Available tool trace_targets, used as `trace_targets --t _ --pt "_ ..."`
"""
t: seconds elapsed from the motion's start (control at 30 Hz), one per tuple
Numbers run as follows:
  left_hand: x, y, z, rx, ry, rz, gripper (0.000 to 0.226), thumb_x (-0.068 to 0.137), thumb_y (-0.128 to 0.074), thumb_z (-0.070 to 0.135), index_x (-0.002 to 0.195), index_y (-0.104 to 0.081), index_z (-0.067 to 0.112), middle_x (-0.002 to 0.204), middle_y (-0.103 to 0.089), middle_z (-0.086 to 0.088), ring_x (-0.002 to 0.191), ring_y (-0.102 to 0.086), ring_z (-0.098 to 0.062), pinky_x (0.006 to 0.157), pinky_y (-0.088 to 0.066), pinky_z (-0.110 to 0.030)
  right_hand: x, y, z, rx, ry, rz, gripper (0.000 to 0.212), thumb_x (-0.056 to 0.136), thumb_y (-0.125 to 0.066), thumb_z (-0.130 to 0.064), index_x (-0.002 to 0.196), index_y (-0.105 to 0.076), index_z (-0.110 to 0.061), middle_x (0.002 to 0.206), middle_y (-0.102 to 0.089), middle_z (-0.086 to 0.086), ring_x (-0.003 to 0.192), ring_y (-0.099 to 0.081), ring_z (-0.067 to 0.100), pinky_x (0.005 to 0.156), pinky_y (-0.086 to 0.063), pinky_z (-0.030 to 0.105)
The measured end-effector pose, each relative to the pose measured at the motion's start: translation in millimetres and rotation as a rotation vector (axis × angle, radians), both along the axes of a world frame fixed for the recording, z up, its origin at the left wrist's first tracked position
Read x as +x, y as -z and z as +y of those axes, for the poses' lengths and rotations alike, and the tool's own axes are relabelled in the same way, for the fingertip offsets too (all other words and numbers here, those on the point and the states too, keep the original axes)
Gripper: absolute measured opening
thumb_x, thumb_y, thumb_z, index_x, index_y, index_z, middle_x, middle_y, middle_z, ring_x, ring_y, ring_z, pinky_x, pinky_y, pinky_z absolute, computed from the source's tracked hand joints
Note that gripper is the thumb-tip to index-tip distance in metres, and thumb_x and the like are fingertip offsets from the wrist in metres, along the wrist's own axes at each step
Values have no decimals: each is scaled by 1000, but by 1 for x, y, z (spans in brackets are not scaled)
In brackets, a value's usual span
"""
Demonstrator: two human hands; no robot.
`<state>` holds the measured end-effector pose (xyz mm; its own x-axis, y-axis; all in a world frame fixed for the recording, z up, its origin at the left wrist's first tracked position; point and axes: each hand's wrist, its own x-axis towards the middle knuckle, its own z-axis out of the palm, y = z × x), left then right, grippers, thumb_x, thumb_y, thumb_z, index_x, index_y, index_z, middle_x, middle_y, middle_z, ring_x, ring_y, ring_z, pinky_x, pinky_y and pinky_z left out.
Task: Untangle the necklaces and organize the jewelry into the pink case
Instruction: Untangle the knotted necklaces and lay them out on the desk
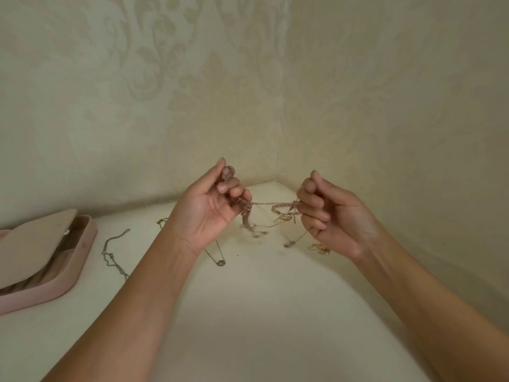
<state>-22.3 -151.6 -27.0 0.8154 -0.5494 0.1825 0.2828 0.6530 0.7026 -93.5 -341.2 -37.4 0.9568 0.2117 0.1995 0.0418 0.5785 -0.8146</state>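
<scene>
Untangling step, head view. The left hand [209,213] and right hand [330,219] are raised above the white tabletop [248,312], each with its fingers [237,193] curled and pinching one end of the tangle of necklaces [275,210]. A thin strand is stretched between the two hands, and loose loops and ends hang from it, blurred. The pink case [55,288] lies open at the far left, well apart from the hands. On the tabletop lie a silver chain [113,252] near the case, a pendant necklace [220,262] just below the left wrist, and a small gold piece [319,248] below the right hand. Sorting into the case appears not yet begun. The next move probably calls for finding the knot, slackening the strand and teasing one loop free rather than pulling harder.
</scene>
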Motion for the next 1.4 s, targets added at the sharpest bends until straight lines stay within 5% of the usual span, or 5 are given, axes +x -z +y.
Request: trace_targets --t 0.3,0.73,0.93,1.17,1.4 --pt "2 0 6 112 -11 1 12 82 -53 18 79 -64 17 48 -31 10 38 -30 -2 34 -25 -11 -5 -10 -11 -328 203 206 17 83 -55 -16 96 -61 -8 53 -54 -3 34 -28 2 33 -19 13" --pt "-5 16 1 1222 187 -447 19 95 -57 19 108 -68 9 91 -67 0 45 -32 -4 41 -26 -13 -8 -11 -6 -720 439 191 19 101 -46 -19 101 -62 -8 86 -75 9 28 -19 5 30 -16 14" --pt "-10 14 4 1329 477 -523 20 94 -57 21 101 -71 7 74 -70 4 49 -22 -7 43 -22 -14 -9 -11 -4 -737 438 191 21 101 -45 -18 100 -62 -6 89 -75 7 29 -17 5 31 -15 15" --pt "0 16 5 1221 194 -377 34 93 -60 31 63 -53 15 53 -46 6 42 -27 -4 38 -21 -14 -7 -8 -7 -901 393 256 21 100 -47 -18 94 -64 -9 90 -76 6 27 -21 6 32 -17 16" --pt "6 21 8 1028 148 -245 24 100 -47 20 99 -69 12 50 -27 8 44 -21 -5 38 -16 -14 0 10 -1 -1076 472 311 19 98 -52 -16 94 -67 -5 89 -74 10 30 -23 9 36 -22 17"
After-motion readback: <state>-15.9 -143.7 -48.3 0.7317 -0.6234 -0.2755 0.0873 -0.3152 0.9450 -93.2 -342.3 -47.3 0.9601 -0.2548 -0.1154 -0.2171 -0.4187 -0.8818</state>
